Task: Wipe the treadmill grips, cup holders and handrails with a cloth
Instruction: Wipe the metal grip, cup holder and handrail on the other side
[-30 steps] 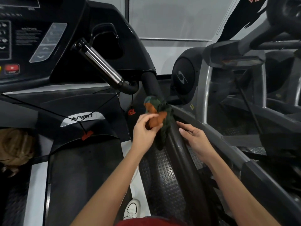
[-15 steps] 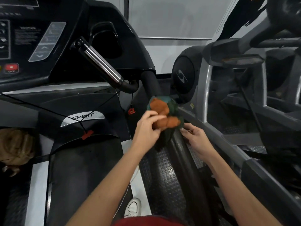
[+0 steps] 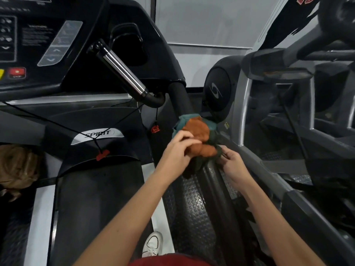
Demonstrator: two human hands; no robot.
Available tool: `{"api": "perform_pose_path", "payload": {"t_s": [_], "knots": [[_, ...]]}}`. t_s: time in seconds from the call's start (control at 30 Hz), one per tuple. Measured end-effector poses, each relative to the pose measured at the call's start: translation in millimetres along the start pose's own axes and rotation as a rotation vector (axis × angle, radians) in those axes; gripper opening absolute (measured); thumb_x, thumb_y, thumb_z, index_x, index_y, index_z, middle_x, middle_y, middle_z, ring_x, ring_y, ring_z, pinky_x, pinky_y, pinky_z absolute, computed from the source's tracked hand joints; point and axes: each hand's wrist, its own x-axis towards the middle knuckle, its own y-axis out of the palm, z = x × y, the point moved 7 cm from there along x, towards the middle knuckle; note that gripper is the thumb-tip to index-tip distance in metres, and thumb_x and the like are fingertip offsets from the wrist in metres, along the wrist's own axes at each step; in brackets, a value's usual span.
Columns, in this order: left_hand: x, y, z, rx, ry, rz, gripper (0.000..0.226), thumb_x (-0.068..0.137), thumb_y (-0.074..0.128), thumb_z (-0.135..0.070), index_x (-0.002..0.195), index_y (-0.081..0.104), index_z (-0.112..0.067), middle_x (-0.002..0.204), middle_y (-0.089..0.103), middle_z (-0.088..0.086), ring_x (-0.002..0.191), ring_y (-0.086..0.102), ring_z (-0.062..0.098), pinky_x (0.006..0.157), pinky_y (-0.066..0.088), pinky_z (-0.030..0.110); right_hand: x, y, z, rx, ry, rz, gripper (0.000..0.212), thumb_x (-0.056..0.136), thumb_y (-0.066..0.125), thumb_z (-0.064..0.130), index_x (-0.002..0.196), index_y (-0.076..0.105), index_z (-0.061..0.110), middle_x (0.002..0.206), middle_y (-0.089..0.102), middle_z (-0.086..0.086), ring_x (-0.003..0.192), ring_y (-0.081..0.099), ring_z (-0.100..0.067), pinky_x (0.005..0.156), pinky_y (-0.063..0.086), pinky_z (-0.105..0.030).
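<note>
While the left hand (image 3: 177, 150) curls over the orange-and-green cloth (image 3: 196, 129) bunched on the black handrail (image 3: 181, 98), the right hand (image 3: 233, 166) pinches its near edge; the far-left cup holder (image 3: 132, 48) shows only darkness.

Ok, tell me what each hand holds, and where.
Both hold the cloth on the handrail: the left hand grips its orange middle, the right hand pinches its lower green edge.

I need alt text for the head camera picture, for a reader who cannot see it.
A person's left hand and right hand hold an orange and green cloth on a black treadmill handrail. A chrome grip and cup holder stand behind.
</note>
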Motion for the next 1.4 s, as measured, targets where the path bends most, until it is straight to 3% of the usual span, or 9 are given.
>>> {"api": "perform_pose_path", "payload": {"t_s": [0.17, 0.43, 0.57, 0.7, 0.9, 1.03, 1.17, 1.3, 1.4], "knots": [[31.8, -11.8, 17.8, -0.011, -0.222, 0.052, 0.067, 0.081, 0.07, -0.029, 0.14, 0.04, -0.014, 0.144, 0.026, 0.001, 0.134, 0.025, 0.013, 0.099, 0.013, 0.009, -1.0, 0.3, 0.5, 0.009, 0.026, 0.004, 0.028, 0.092, 0.051, 0.008, 0.118, 0.058, 0.019, 0.111, 0.062, 0.007, 0.105, 0.06, -0.01, 0.093, 0.048, -0.024], [-25.5, 8.3, 0.3, -0.122, 0.024, -0.084, 0.027, 0.069, 0.068, 0.005, 0.091, 0.073, -0.01, 0.095, 0.049, -0.009, 0.095, 0.05, 0.001, 0.09, 0.035, 0.006, 0.5, -1.7, -6.0, 0.005, -0.008, 0.0, 0.026, 0.088, 0.049, -0.01, 0.105, 0.063, 0.005, 0.108, 0.064, -0.018, 0.1, 0.061, -0.024, 0.091, 0.049, -0.038], [-2.7, -1.1, 11.4, -0.159, -0.062, -0.117, 0.039, 0.074, 0.071, 0.0, 0.112, 0.067, -0.011, 0.106, 0.046, -0.004, 0.103, 0.043, -0.001, 0.094, 0.034, 0.006, 0.9, 0.6, -3.7, 0.034, 0.003, -0.032, 0.023, 0.092, 0.049, 0.001, 0.103, 0.064, 0.015, 0.111, 0.061, -0.008, 0.096, 0.062, -0.008, 0.086, 0.05, -0.02], [14.8, -1.3, 39.5, -0.405, -0.33, -0.08, 0.06, 0.085, 0.067, -0.019, 0.139, 0.041, -0.024, 0.127, 0.035, -0.004, 0.104, 0.044, -0.008, 0.085, 0.034, -0.001, -1.4, 0.9, -2.0, 0.016, 0.026, -0.034, 0.029, 0.092, 0.051, 0.007, 0.12, 0.059, 0.012, 0.115, 0.062, 0.006, 0.112, 0.058, -0.014, 0.099, 0.044, -0.027], [-25.4, 32.8, 70.3, -0.922, -0.68, -0.283, 0.038, 0.087, 0.056, 0.005, 0.123, 0.058, -0.006, 0.114, 0.066, 0.009, 0.109, 0.061, 0.022, 0.103, 0.044, 0.041, -3.5, 1.4, -1.9, 0.017, 0.035, -0.054, 0.029, 0.093, 0.051, 0.008, 0.119, 0.058, 0.017, 0.113, 0.062, 0.006, 0.11, 0.058, -0.013, 0.102, 0.043, -0.028], [-40.3, 23.6, 52.0, -0.79, -0.504, -0.307, 0.035, 0.076, 0.065, 0.01, 0.102, 0.068, -0.013, 0.11, 0.062, 0.016, 0.101, 0.06, 0.02, 0.092, 0.048, 0.023, -3.8, 0.6, -2.4, 0.013, 0.042, -0.068, 0.029, 0.093, 0.051, 0.009, 0.121, 0.059, 0.014, 0.117, 0.062, 0.003, 0.114, 0.058, -0.017, 0.103, 0.043, -0.033], [-15.3, 8.5, 35.3, -0.55, -0.255, -0.265, 0.05, 0.078, 0.068, 0.001, 0.118, 0.056, -0.027, 0.116, 0.051, -0.005, 0.107, 0.05, -0.005, 0.094, 0.039, 0.009, -4.3, 1.9, -2.5, 0.006, 0.038, -0.058, 0.031, 0.093, 0.05, 0.008, 0.123, 0.057, 0.009, 0.124, 0.058, -0.007, 0.117, 0.056, -0.022, 0.105, 0.041, -0.037], [-0.3, 13.8, 51.5, -0.664, -0.448, -0.277, 0.037, 0.088, 0.062, -0.014, 0.124, 0.058, -0.016, 0.125, 0.053, -0.003, 0.113, 0.053, 0.007, 0.098, 0.043, 0.016, -4.9, 0.8, -1.5, -0.006, 0.04, -0.061, 0.03, 0.093, 0.051, 0.01, 0.121, 0.058, 0.014, 0.122, 0.06, 0.0, 0.117, 0.056, -0.018, 0.105, 0.041, -0.035], [-3.1, 31.4, 58.6, -0.988, -0.637, -0.285, 0.022, 0.094, 0.051, -0.017, 0.115, 0.06, -0.018, 0.108, 0.066, -0.001, 0.104, 0.061, 0.014, 0.093, 0.048, 0.026, -5.2, 0.6, -2.3, -0.002, 0.048, -0.06, 0.028, 0.093, 0.051, 0.01, 0.118, 0.059, 0.02, 0.117, 0.061, 0.004, 0.116, 0.056, -0.017, 0.105, 0.041, -0.035]]}}
